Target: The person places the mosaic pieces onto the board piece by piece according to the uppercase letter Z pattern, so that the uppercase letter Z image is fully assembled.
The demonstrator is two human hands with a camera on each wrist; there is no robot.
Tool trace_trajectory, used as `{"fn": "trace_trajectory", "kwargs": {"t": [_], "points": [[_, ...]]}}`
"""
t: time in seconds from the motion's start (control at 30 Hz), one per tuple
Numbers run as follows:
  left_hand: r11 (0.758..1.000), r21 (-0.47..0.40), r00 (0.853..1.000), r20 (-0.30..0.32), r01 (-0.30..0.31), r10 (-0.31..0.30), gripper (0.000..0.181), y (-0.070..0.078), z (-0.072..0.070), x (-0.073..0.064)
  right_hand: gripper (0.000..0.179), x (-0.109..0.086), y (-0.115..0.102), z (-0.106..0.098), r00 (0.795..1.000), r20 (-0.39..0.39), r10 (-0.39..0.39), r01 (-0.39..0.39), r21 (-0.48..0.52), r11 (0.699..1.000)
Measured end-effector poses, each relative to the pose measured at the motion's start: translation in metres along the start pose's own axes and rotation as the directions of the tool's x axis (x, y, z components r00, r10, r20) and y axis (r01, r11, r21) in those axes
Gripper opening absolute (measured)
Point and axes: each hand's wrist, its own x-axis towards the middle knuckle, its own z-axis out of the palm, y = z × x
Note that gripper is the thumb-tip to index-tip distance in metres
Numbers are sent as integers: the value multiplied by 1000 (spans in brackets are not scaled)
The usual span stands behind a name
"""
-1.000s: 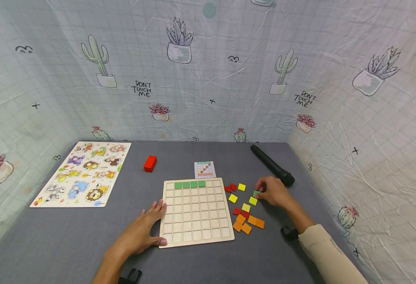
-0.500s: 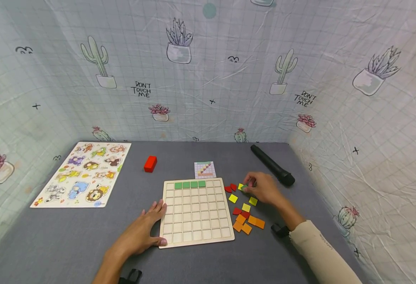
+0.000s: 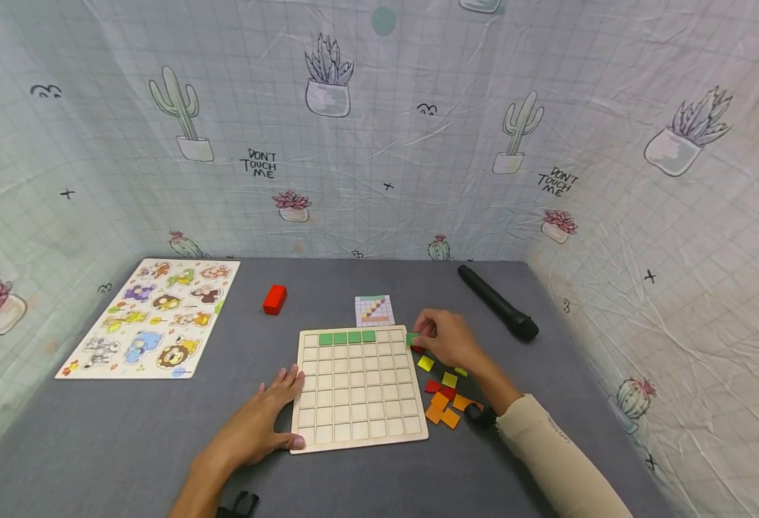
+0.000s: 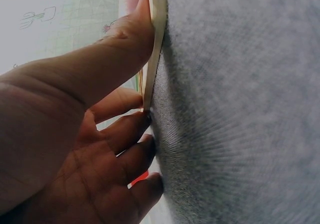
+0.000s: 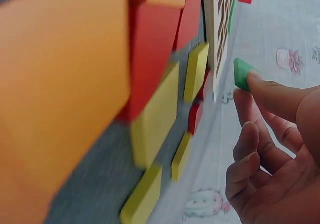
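Observation:
A pale wooden grid board (image 3: 360,392) lies on the grey table, with several green square tiles (image 3: 347,337) in its back row. My left hand (image 3: 259,417) rests along the board's left side. Its thumb lies on the front-left corner and its fingers are spread toward the left edge, as the left wrist view shows too. My right hand (image 3: 449,337) pinches another green tile (image 5: 243,73) between thumb and forefinger, right by the board's back-right corner. Beneath and beside that hand are loose yellow tiles (image 3: 425,363), red pieces (image 3: 432,387) and orange tiles (image 3: 450,418).
Behind the board lies a small pattern card (image 3: 374,311). A red block (image 3: 275,299) sits at the back, left of the card. An animal picture board (image 3: 152,316) is at far left. A black rod-shaped object (image 3: 497,302) lies at back right. A printed cloth hangs around the table.
My right hand has carried the green tile leftward from the loose pieces to the board's back-right corner. My left hand has stayed in place on the board.

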Motion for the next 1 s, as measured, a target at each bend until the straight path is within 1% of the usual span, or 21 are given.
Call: {"fn": "trace_trajectory", "kwargs": {"t": [0.1, 0.37, 0.53, 0.6, 0.77, 1.0], "points": [[1000, -1, 1000, -3, -8, 8, 107, 0, 0, 0, 11, 6, -7, 7, 1000, 8, 1, -1, 1, 1000], [1000, -5, 1000, -3, -5, 5, 108, 0, -1, -1, 11, 22, -19, 22, 999, 35, -10, 10, 3, 1000], [1000, -9, 1000, -6, -11, 11, 108, 0, -1, -1, 11, 32, -23, 30, 998, 50, -28, 28, -9, 1000], [1000, -13, 1000, -6, -12, 12, 107, -1, 0, -1, 11, 35, -24, 33, 998, 55, -23, 24, -17, 1000], [1000, -5, 1000, -6, -12, 12, 108, -1, 0, 0, 12, 40, -27, 37, 998, 60, -7, 10, -58, 998], [1000, 3, 1000, 0, -8, 8, 108, 0, -1, 0, 7, 44, -27, 39, 997, 75, 15, -9, -86, 996]]}}
